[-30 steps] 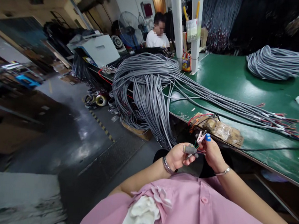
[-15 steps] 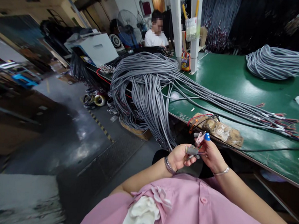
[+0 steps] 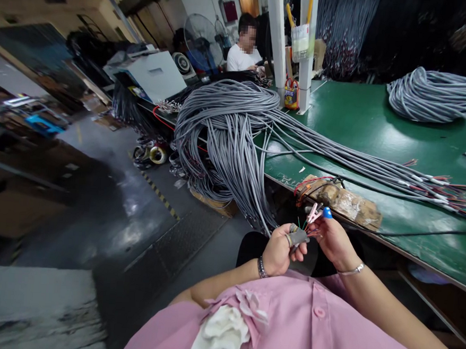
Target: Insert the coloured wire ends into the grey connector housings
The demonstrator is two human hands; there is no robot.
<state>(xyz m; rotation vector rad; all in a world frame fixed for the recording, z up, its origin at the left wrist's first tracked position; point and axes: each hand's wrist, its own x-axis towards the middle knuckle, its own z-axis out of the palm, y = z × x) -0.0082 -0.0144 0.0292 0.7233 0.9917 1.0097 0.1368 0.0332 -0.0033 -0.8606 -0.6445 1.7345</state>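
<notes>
Left hand (image 3: 281,251): curled, closed on a small bunch of thin wires (image 3: 312,232); grey finger covers (image 3: 298,236) worn.
Right hand (image 3: 334,244): blue thumb cover (image 3: 327,213), thumb raised; set against the wires' far side. Whether it pinches a wire cannot be told.
Wires: between the two hands, off the desk's near edge, above the lap; green and red strands fanned out.
Clip: one, pale pink (image 3: 314,214), just beside the right thumb; its hold is not readable.
Handling, as judged: left grip firm and close to where the strands part; strands spread singly, colours in sight; right hand light, so that fine ends do not bend or cross.
Edges: desk (image 3: 352,114), green, near edge running slantwise just beyond the hands. Wooden block (image 3: 358,209) at that edge, red and orange leads at its left end; a likely snag. Black cord (image 3: 424,232), right of the block.
Room: grey cable heap (image 3: 225,105) crowds the left and hangs over the edge. Desk surface shows between the outstretched cables and the far-right coil (image 3: 436,95). Freest movement, as judged: toward the lap.
</notes>
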